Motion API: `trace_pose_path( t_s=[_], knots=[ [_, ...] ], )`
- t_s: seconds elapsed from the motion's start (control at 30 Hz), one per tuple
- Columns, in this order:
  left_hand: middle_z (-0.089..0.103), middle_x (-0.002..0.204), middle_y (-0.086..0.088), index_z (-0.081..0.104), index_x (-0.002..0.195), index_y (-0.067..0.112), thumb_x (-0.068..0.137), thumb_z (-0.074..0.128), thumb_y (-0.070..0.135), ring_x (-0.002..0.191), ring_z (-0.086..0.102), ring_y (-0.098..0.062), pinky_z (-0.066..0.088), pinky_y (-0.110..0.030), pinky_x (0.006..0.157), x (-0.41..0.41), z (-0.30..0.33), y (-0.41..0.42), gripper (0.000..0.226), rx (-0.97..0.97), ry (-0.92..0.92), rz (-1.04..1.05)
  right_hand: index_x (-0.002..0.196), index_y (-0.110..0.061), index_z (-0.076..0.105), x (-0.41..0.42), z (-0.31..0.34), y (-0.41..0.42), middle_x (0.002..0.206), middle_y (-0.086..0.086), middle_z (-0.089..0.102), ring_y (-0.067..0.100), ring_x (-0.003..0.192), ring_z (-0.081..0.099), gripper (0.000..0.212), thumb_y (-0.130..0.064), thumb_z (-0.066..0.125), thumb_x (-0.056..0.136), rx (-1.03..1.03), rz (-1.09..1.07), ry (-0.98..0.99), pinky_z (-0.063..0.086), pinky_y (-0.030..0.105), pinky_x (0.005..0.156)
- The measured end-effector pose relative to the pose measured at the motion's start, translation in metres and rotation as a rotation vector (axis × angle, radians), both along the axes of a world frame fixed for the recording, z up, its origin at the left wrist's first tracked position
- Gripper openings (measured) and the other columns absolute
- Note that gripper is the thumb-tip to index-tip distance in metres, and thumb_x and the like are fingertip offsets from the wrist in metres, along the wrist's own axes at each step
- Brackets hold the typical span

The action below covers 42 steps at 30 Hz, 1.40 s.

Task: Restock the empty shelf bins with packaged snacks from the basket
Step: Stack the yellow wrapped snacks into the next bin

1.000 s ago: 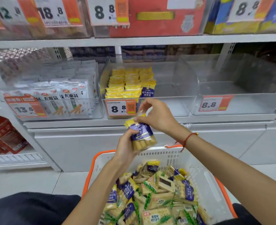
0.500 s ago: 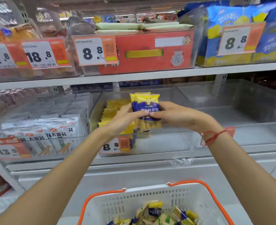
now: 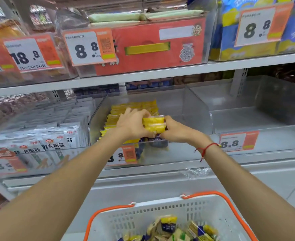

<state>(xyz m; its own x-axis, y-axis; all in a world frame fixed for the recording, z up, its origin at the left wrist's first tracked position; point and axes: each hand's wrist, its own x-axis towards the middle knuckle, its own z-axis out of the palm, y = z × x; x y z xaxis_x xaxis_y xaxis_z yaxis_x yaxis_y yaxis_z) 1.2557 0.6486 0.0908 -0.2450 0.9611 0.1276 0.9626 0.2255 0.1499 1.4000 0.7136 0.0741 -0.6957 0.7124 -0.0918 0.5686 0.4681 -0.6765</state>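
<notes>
- Since half a second ago, our hands have carried the packs point(image 3: 154, 125) from above the bin point(image 3: 196, 110) down into it, and they now sit just over the yellow rows point(image 3: 126, 108) already stocked there.
- Our left hand point(image 3: 132, 124) curls round the packs' left end and our right hand point(image 3: 173, 128) grips the right end, so both are closed on the load.
- We judge these packs light and crinkly, with a slick film wrapper and brittle biscuit sticks inside; squeezing hard could snap them.
- Holding by the two short ends, as we do now, looks best, since it keeps the packs aligned and lets us set them upright beside the rows.
- Clear bin walls close in on both sides, and the divider point(image 3: 195, 108) stands near our right hand.
- Just above hangs the upper shelf point(image 3: 143, 75) with its red box point(image 3: 152, 49), limiting headroom.
- To the left sits a bin of white packets point(image 3: 56, 136); to the right, a bare bin point(image 3: 265, 119).
- Below us the basket point(image 3: 160, 211) holds more snacks.
</notes>
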Motion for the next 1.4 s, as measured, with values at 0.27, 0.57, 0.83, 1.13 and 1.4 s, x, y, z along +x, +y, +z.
trace_pose_path(
  t_s=[0.27,0.57,0.83,1.13,1.4],
  knots=[
    [0.039,0.144,-0.003,0.045,0.139,0.035,0.076,0.064,0.064,0.133,0.025,-0.027,0.027,-0.044,0.107,-0.002,-0.004,0.002,0.071,-0.145,0.165,0.010,0.130,-0.014,0.053,0.001,-0.001,0.004,0.125,0.011,0.058,0.031,0.100,0.064,0.048,-0.014,0.066,0.084,0.075,-0.132,-0.014,0.056,0.042,0.085],
    [0.059,0.128,0.003,0.046,0.136,0.032,0.076,0.075,0.047,0.124,0.044,-0.025,0.036,-0.039,0.096,0.001,-0.005,0.004,0.069,-0.047,0.112,0.041,0.124,-0.006,0.059,-0.005,-0.001,0.004,0.119,0.012,0.062,0.030,0.111,0.058,0.046,-0.018,0.072,0.082,0.048,-0.213,0.011,0.049,0.034,0.092],
    [0.051,0.136,0.002,0.050,0.130,0.030,0.072,0.079,0.032,0.126,0.039,-0.025,0.038,-0.040,0.097,0.005,-0.004,0.002,0.065,-0.012,0.097,0.037,0.114,-0.009,0.065,-0.007,-0.012,0.001,0.101,0.013,0.069,0.032,0.099,0.063,0.034,-0.013,0.069,0.081,0.165,-0.215,0.035,0.053,0.039,0.083],
    [0.049,0.138,-0.002,0.049,0.131,0.029,0.080,0.070,0.028,0.128,0.038,-0.027,0.040,-0.042,0.097,0.006,-0.005,0.007,0.055,-0.092,0.059,0.042,0.112,-0.019,0.066,-0.001,-0.012,-0.007,0.098,0.005,0.071,0.029,0.098,0.063,0.031,-0.018,0.066,0.081,0.214,-0.280,0.095,0.053,0.040,0.084],
    [0.057,0.132,0.001,0.057,0.127,0.027,0.087,0.057,0.018,0.126,0.046,-0.022,0.045,-0.041,0.097,0.015,0.001,-0.039,0.041,0.214,-0.099,0.046,0.111,-0.024,0.067,0.027,-0.004,-0.031,0.108,-0.004,0.068,0.014,0.100,0.060,0.026,-0.027,0.066,0.086,0.450,-0.218,0.308,0.050,0.031,0.083]
  ],
)
